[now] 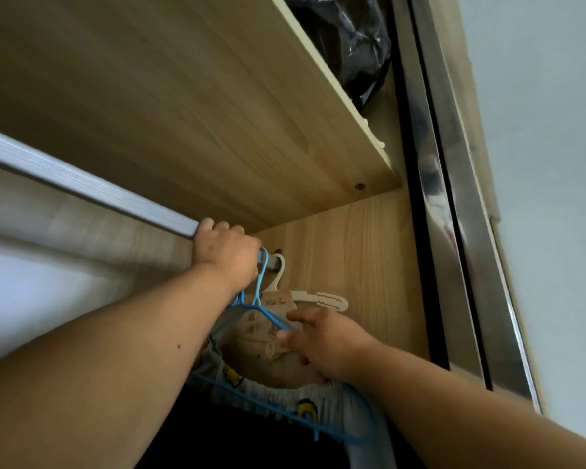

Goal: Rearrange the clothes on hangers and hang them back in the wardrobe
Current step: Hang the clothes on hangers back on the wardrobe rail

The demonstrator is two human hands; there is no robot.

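**Seating the blue hanger on the rail**

We look up into the wardrobe [362, 245], beneath its shelf [183, 113], with a black bag [345, 42] stowed above at one o'clock. The rail [82, 184] runs in from nine o'clock to the side wall near the centre. Our left hand [224, 252] curls its grip over the end of the rail, hard against the hook of the blue hanger [260, 286], which is looped over the rail. We cannot tell whether the fingers also pinch the hook.

Our right hand [322, 343], at five o'clock of the hook, pinches the hanger's sloping shoulder between thumb and forefinger. The patterned garment [301, 406], grey with yellow marks, hangs below at six o'clock, bunched around something beige. A cream hanger [318, 297] sits just at three o'clock of the blue hook, close to the wall, and it is bare as far as we can see.

We judge the step in hand to be settling this hanger in its place. To do it well, we steady the hook with the left hand while the right levels the shoulder, so the hook cannot ride off the rail. The two hooks sit very near each other, so we keep them from crossing. The bunched cloth looks likely to slide off one arm, so we spread it evenly. Then we let go with the right hand first and the left hand last.
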